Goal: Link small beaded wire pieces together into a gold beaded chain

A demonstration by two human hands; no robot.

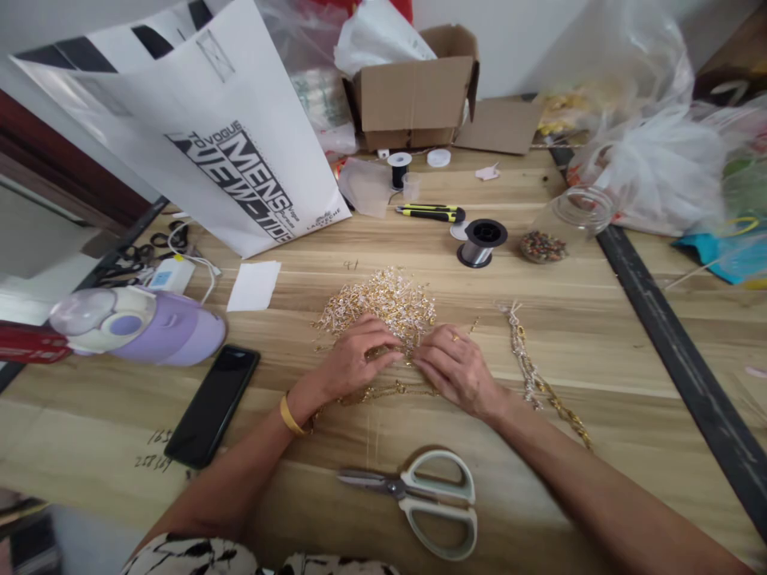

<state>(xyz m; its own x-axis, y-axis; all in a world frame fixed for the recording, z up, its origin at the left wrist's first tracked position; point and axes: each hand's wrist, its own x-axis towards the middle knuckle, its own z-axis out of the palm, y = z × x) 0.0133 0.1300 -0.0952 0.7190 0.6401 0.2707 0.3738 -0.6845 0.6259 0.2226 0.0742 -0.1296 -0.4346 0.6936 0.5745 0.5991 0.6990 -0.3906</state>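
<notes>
My left hand (363, 355) and my right hand (455, 367) meet fingertip to fingertip at the near edge of a loose pile of small gold and clear bead pieces (383, 299). Thumb and fingers are closed on each hand; bits of gold show between the tips, too small to make out. Just below the hands a thin gold chain (399, 389) lies across the wood, partly hidden by them. To the right of my right hand lie beaded strands (530, 371) in gold and silver. Scissors (413, 491) with pale handles rest nearer to me.
On the left are a phone (212, 406), a purple bottle (144, 326) and a white paper (254, 286). Farther back stand a wire spool (481, 242), a yellow-black cutter knife (430, 212), a bead jar (566, 224), a white bag (233, 152) and a cardboard box (413, 92).
</notes>
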